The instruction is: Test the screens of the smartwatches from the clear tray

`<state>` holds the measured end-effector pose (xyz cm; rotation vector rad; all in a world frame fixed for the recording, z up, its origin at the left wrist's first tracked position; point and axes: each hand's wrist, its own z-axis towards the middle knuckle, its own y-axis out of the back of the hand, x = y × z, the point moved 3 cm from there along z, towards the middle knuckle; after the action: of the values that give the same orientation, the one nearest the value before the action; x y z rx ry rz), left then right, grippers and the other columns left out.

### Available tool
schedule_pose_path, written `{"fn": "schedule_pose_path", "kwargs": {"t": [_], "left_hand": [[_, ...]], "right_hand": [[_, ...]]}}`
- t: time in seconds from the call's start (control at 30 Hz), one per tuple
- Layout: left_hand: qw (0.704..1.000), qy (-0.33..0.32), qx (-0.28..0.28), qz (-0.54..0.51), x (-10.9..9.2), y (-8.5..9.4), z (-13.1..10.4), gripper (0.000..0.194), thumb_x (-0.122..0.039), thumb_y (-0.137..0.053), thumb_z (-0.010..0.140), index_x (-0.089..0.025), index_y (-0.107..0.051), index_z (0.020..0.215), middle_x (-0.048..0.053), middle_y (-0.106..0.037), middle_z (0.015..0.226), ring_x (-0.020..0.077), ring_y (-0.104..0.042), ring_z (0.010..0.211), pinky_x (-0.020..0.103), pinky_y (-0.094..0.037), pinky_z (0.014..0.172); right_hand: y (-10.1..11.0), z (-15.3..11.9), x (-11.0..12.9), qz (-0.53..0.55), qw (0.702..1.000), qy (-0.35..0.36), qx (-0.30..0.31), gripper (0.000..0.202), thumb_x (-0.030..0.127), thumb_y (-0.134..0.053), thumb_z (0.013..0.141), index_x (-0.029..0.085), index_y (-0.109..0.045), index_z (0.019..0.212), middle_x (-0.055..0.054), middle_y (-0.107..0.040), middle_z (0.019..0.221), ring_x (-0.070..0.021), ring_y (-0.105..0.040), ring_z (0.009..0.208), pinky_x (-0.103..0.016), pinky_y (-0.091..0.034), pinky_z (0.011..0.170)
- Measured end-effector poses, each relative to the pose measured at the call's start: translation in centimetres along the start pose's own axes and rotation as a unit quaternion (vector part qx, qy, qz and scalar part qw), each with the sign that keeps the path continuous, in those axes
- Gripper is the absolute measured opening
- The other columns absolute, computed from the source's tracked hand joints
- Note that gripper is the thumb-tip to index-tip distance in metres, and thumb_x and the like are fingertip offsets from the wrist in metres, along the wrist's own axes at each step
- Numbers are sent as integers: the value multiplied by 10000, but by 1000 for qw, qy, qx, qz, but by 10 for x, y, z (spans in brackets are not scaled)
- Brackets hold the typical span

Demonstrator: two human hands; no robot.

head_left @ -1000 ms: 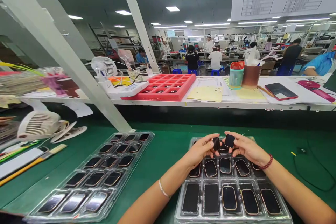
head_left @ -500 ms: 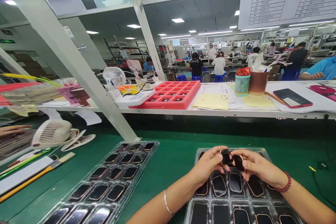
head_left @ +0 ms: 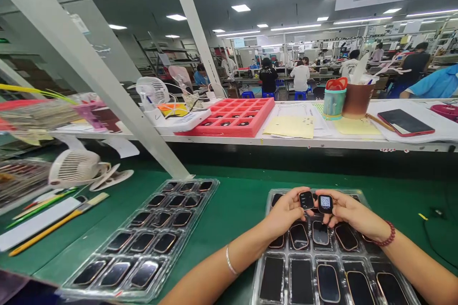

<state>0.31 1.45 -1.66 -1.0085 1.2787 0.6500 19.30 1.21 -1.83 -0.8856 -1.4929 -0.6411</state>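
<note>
The left hand [head_left: 288,212] clamps the left watch [head_left: 306,200] between thumb and fingers; the lit screen shows small text lines. The right hand [head_left: 352,209] clamps the right watch [head_left: 325,203] likewise; its screen shows a QR code. Both watches are side by side above the rear of the right tray [head_left: 287,276], screens facing the camera. Dark-screened units [head_left: 328,283] occupy the cells below. The left tray [head_left: 182,243] lies well apart on the green bench [head_left: 232,228].
</note>
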Motion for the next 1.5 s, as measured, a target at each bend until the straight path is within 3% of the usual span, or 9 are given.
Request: {"fn": "schedule_pose_path", "kwargs": {"t": [0.2, 0.33, 0.57, 0.67, 0.97, 1.5], "left_hand": [[998, 2, -31, 47, -9, -3, 0, 397, -318, -633, 743, -131, -549, 1083, 87, -639, 908, 158, -638, 693, 231, -451, 564], [996, 28, -54, 62, -16, -5, 1, 366, -426, -582, 786, -121, -587, 987, 92, -663, 847, 133, -620, 574, 208, -411, 493], [996, 6, -22, 88, -14, -9, -1, 383, -270, -625, 738, -146, -550, 1092, 82, -626, 947, 180, -647, 759, 210, -447, 533], [994, 5, -21, 103, -8, -6, -2, 382, -224, -631, 725, -145, -543, 1089, 80, -619, 956, 165, -645, 734, 202, -436, 531], [988, 12, -18, 152, -8, -5, -2, 300, -257, -571, 768, -129, -567, 1039, 57, -621, 861, 120, -607, 602, 183, -374, 461], [982, 17, -3, 190, -10, -1, 0, 394, -409, -604, 769, -141, -547, 1053, 69, -640, 886, 158, -604, 642, 230, -399, 512]], "right_hand": [[-4, -1, 10, 2, 999, 37, 0, 412, 373, -640, 815, 216, -550, 1185, -81, -611, 1054, -154, -640, 734, -268, -545, 611], [-3, 0, 10, 21, 998, 58, -1, 357, 441, -599, 847, 184, -591, 1093, -82, -633, 989, -107, -614, 602, -226, -515, 539], [-7, -2, 14, -28, 997, 76, -20, 328, 326, -624, 821, 201, -555, 1117, -69, -611, 1024, -134, -621, 689, -244, -515, 576], [-8, -2, 15, -36, 996, 81, -18, 313, 324, -617, 829, 195, -546, 1106, -64, -616, 1001, -117, -602, 652, -243, -506, 575], [-8, 1, 11, -70, 993, 96, -20, 289, 365, -592, 849, 155, -556, 1044, -47, -632, 885, -77, -549, 524, -225, -482, 527], [-8, 6, 7, -68, 993, 95, -35, 230, 154, -550, 790, 137, -570, 1019, -41, -658, 851, -54, -548, 489, -170, -442, 481]]}}
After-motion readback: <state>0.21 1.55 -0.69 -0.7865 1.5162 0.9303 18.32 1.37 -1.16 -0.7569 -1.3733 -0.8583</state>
